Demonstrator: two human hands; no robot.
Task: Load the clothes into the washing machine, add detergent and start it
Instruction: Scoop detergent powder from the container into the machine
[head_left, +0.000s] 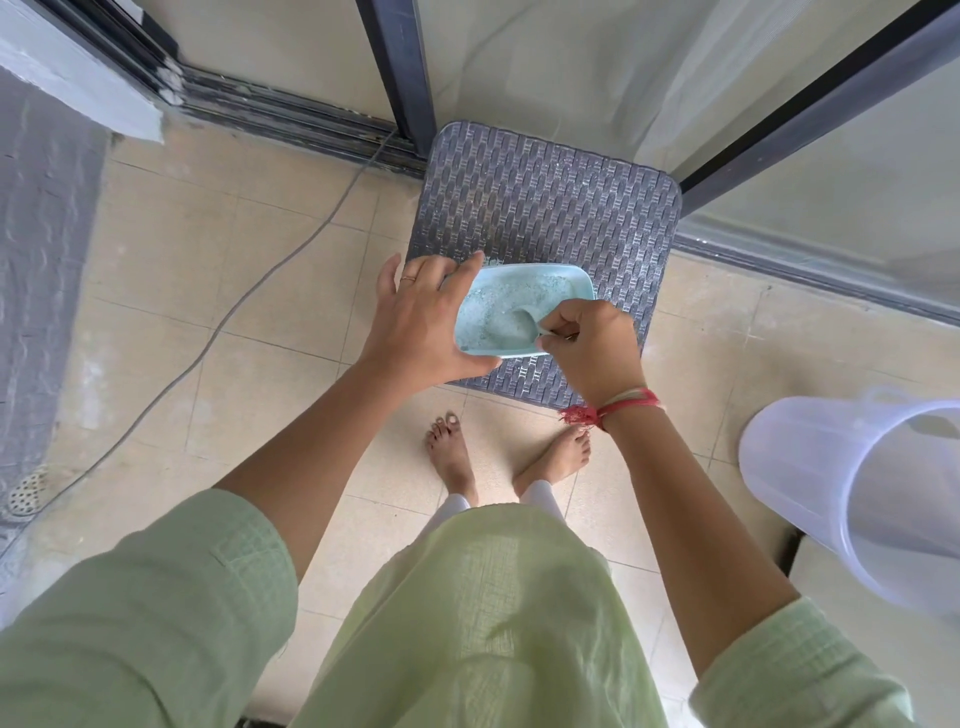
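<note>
While left fingers (465, 266) clasp the detergent tub (586, 285), right fingers (563, 313) pinch a scoop (524, 318) in its powder (485, 312)

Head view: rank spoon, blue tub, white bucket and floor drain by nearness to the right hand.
1. spoon: pinched in the right hand itself.
2. blue tub: directly to the hand's left, on the grey stool.
3. white bucket: lower right of the view.
4. floor drain: far left edge.
</note>
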